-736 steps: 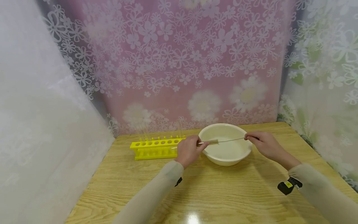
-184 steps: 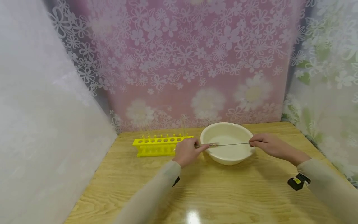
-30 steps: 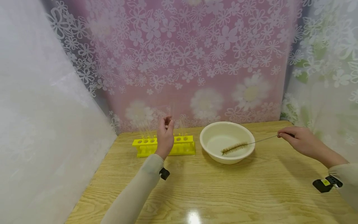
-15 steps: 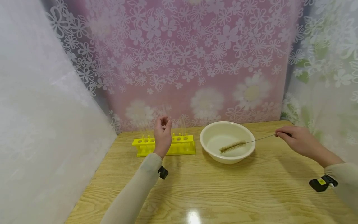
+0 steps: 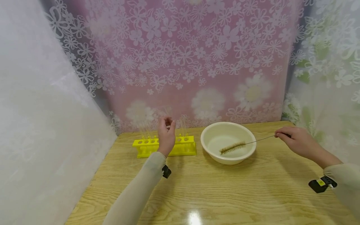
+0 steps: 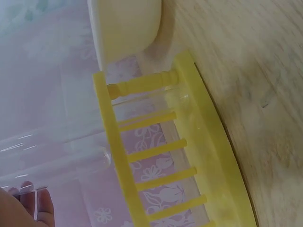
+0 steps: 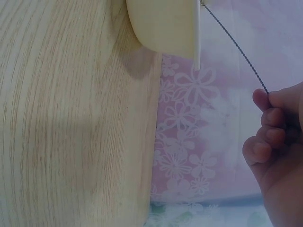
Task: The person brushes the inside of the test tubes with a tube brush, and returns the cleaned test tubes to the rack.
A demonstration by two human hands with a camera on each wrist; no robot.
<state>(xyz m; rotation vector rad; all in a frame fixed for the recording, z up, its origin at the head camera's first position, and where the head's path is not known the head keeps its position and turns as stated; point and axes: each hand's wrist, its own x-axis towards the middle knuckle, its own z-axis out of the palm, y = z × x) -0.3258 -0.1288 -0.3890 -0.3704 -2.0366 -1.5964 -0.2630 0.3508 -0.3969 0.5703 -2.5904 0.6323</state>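
Bright, even yellow is shown by the rack (image 5: 182, 153), while the tube (image 6: 71, 165) is left colourless and clear. The bowl (image 5: 228, 161) is coloured plain cream; golden-tan bristles are carried by the brush (image 5: 232, 147) on a dark grey wire (image 5: 260, 139). The tabletop (image 5: 225, 193) is streaked with pale yellow-brown wood grain. The pink-mauve backdrop (image 5: 180, 78) is patterned with white flowers, and pale beige is seen on the sleeves (image 5: 135, 190)

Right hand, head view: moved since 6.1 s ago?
Yes: the right hand has moved rightward, from the right rim of the white basin to clear of it.
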